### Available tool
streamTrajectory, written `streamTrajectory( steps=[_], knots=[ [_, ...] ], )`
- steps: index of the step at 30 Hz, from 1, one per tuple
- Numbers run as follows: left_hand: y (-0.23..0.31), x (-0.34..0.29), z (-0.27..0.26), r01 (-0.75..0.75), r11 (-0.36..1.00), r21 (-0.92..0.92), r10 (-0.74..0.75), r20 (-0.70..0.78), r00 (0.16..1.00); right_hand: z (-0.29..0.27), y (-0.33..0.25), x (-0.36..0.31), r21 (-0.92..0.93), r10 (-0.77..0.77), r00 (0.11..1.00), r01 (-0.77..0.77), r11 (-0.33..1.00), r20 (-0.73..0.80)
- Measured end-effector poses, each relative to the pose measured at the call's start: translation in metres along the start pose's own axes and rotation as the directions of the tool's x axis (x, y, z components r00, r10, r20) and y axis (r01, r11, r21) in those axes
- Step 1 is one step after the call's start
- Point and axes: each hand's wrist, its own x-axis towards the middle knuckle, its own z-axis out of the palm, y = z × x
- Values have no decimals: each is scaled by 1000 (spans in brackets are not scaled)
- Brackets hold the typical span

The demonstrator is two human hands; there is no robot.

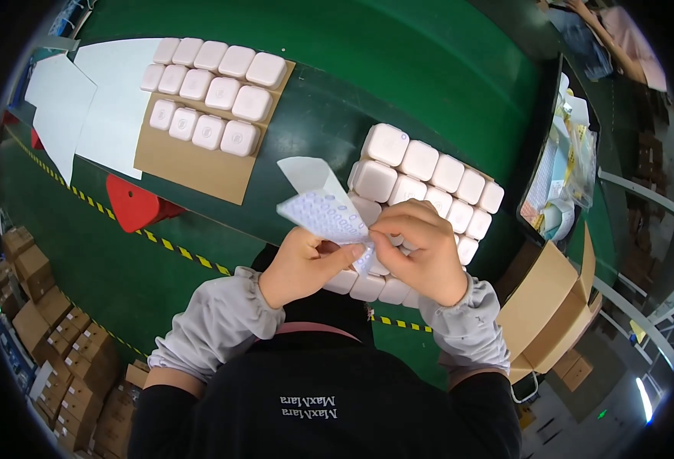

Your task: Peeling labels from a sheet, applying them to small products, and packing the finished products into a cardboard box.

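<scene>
our left hand and right hand pinch one thin, bent sticker sheet between them, above the green worktop. to its left, we count fourteen smooth, rounded-square pale cases in three rows.

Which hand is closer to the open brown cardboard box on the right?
Right. The right hand is left of the box, over the pale pink rounded-square cases; the left hand is farther left, holding the white sheet with bluish ovals.
</scene>
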Motion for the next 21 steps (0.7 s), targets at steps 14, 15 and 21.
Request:
streamTrajectory(
  steps=[14,15,21],
  knots=[
    [1,4,-7,68,991,-118,-67,10,998,-27,125,17,-754,-289,918,-17,656,-272],
    [0,4,-7,66,989,-129,-66,5,998,-26,124,19,-773,-303,918,-5,635,-255],
    [0,5,-8,55,987,-154,-55,7,998,-26,122,23,-793,-309,931,35,609,-196]
  ],
)
